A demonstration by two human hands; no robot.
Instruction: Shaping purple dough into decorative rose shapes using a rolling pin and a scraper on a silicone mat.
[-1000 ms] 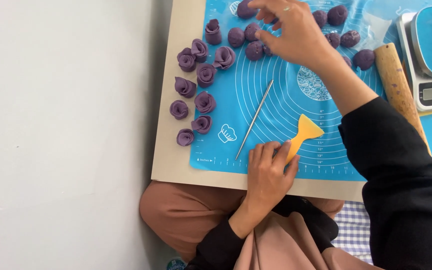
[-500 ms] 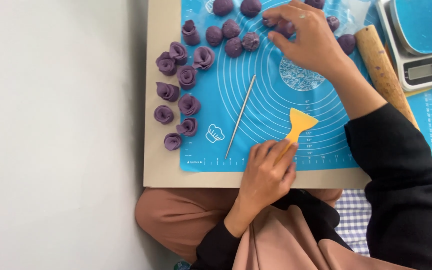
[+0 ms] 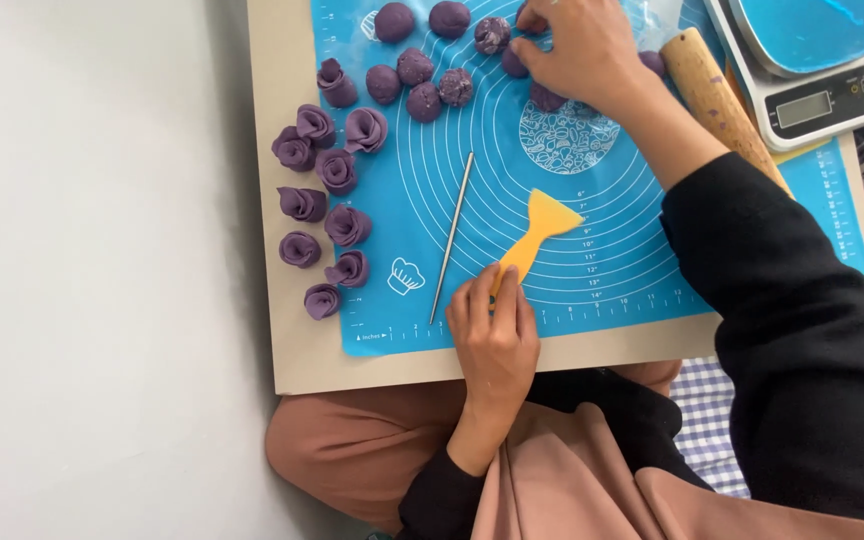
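Black long sleeves are worn down to both wrists, and the left hand (image 3: 492, 330) and right hand (image 3: 577, 45) are bare. A dusty-pink garment is draped over the lap.

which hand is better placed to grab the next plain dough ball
Right. The right hand is already among the plain dough balls at the far end of the mat, fingertips touching them. The left hand is at the near edge, fingers over the yellow scraper handle.

Smooth matt blue silicone mat (image 3: 632, 270) under both hands, matt yellow plastic scraper (image 3: 537, 232) under left fingers, slim shiny metal rod (image 3: 451, 236) beside it, grainy wooden rolling pin (image 3: 717, 95) by right wrist, soft matt purple dough balls (image 3: 420, 85) at right fingertips.
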